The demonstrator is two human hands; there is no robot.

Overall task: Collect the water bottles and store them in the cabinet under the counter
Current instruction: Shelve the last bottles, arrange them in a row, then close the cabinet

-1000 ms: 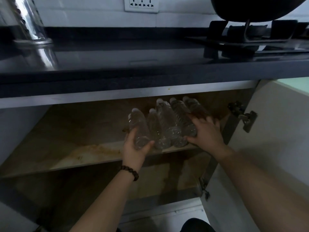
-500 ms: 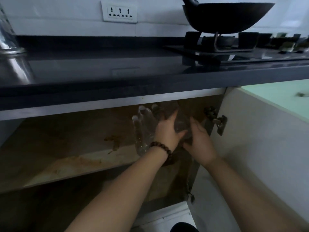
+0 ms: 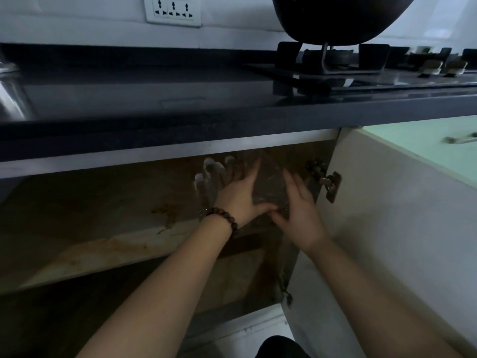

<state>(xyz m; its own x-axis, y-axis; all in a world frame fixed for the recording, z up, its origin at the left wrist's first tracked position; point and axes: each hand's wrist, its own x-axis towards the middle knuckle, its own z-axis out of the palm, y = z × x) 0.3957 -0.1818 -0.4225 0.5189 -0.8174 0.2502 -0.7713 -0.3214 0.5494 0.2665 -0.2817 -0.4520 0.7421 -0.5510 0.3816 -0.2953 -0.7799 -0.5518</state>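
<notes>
Hands (image 3: 240, 195) (image 3: 299, 210) flat vs ribbed clear bottles (image 3: 210, 177).

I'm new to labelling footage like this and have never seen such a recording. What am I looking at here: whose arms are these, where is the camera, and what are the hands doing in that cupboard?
There is no machine here. A person wears one wide-angle camera on the head, looking forward and down, so the arms reaching in from below are their own. The left hand, with a bead bracelet on its wrist, and the right hand both lie with straight fingers against a cluster of clear water bottles lying on the upper shelf of the open cabinet under the counter. Neither hand plainly grips a bottle; they look to be pressing the bottles into place, though blur hides detail. The cabinet door stands open at the right. On the counter sits a gas stove with a dark wok; a wall socket is above.
</notes>
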